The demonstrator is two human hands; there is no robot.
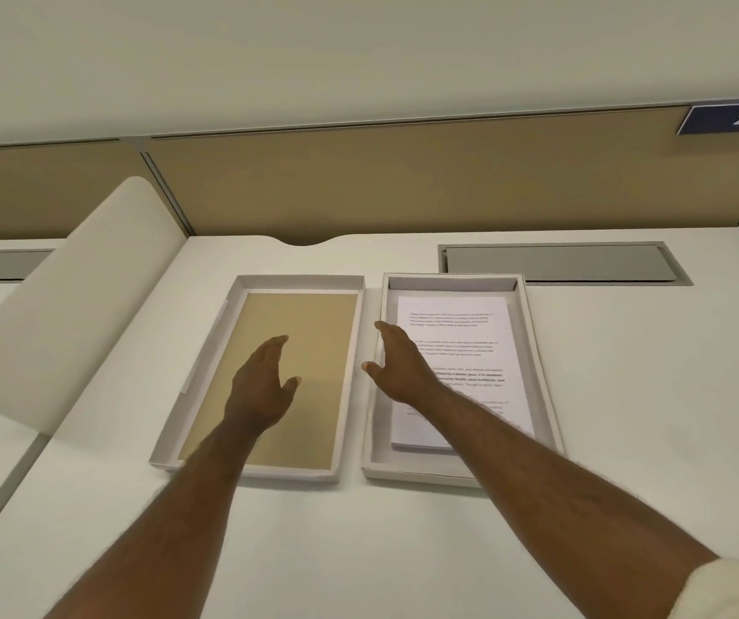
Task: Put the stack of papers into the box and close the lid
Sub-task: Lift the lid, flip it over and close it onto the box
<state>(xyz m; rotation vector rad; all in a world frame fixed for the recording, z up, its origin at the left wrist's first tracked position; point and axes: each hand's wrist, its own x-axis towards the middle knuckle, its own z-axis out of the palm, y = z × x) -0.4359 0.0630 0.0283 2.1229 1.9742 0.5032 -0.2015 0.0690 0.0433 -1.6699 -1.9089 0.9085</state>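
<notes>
A shallow white box [542,350] lies open on the desk, right of centre, with the stack of printed white papers [457,323] lying flat inside it. Touching its left side lies the lid [350,350], upside down, white-rimmed with a tan inner face. My left hand [263,386] hovers over the lid's tan inside, fingers apart and holding nothing. My right hand [396,366] hangs over the left edge of the box and the papers, fingers spread, also holding nothing. My right forearm hides the lower part of the papers.
The white desk [649,417] ends at a tan partition wall [403,185]. A grey cable hatch [559,263] sits in the desk behind the box. A curved white divider [91,297] rises at the left. A blue sign reading 214 [733,120] hangs at top right.
</notes>
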